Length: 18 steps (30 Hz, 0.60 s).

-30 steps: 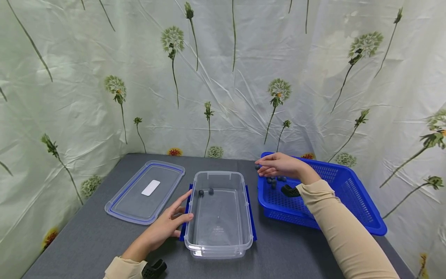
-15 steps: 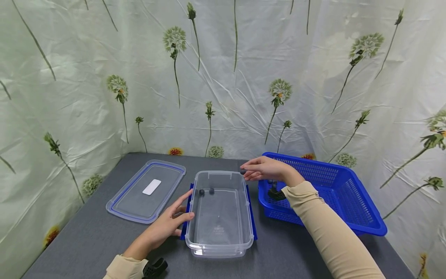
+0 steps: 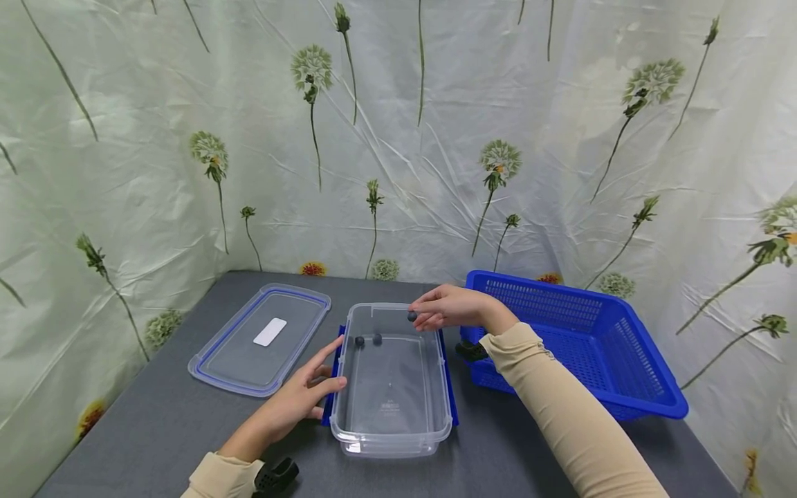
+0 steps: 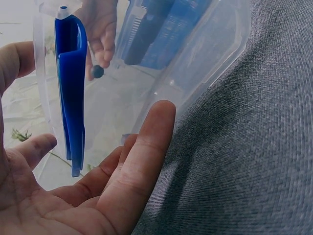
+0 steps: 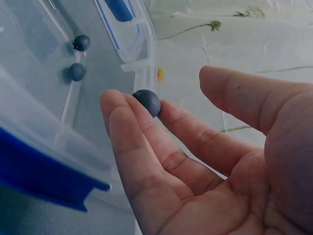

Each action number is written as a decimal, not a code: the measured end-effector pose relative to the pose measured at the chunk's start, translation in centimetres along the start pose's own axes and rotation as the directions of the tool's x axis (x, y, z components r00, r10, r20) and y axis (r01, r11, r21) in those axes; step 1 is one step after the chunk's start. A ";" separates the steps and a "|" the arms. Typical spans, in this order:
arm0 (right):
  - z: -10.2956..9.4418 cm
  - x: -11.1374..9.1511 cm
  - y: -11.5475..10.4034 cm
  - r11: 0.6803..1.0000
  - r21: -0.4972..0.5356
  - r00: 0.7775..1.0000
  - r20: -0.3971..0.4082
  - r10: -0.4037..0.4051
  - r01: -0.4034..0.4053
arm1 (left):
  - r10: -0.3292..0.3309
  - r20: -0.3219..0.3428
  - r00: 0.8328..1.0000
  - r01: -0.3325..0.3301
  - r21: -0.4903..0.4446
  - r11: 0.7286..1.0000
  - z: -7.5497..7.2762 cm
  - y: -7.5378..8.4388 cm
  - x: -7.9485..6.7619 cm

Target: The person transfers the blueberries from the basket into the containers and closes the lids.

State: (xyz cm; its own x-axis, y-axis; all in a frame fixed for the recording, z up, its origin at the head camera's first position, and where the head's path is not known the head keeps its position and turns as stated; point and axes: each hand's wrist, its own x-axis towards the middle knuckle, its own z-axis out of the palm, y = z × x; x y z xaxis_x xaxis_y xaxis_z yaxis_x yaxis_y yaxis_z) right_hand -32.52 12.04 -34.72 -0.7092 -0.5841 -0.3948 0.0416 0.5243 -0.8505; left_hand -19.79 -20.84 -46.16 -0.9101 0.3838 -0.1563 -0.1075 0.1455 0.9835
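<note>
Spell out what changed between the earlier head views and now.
The right hand moved left from over the blue basket to the far right corner of the clear container, still holding a dark berry. Nothing was let go. The left hand at the container's left side, the lid and the two berries inside the container stayed put.

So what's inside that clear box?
In the clear box, two small dark balls lie toward the far left. The right hand, holding a third ball, hides part of the far right corner in the head view, so what's behind it can't be seen there.
</note>
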 end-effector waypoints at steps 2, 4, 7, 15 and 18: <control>0.3 0.3 -0.3 1.000 -0.009 1.000 0.013 0.004 -0.004 | 0.000 0.002 1.000 0.000 0.001 1.000 0.0 0.0 0.0; 0.6 0.5 -0.4 1.000 -0.023 1.000 0.021 0.010 -0.010 | 0.000 0.006 1.000 0.000 -0.002 1.000 -0.1 0.0 0.0; 1.1 0.8 -0.6 0.999 -0.050 0.999 0.044 0.005 -0.003 | -0.001 0.010 1.000 0.001 -0.004 1.000 -0.1 0.1 0.0; 2.3 1.9 -0.8 0.997 -0.075 0.997 0.074 0.017 -0.011 | -0.002 0.015 1.000 0.002 -0.007 1.000 -0.1 0.2 -0.1; 2.7 2.3 -0.9 0.998 -0.065 0.997 0.078 0.024 -0.019 | -0.005 0.014 1.000 0.005 -0.006 1.000 -0.1 0.2 0.0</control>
State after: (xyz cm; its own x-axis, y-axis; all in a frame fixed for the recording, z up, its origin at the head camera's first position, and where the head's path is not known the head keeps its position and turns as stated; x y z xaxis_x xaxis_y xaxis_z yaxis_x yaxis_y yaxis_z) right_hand -32.27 8.54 -35.77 -0.6513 -0.6174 -0.4412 0.0094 0.5748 -0.8182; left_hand -19.81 -20.94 -45.99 -0.9039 0.3956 -0.1627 -0.1147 0.1422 0.9832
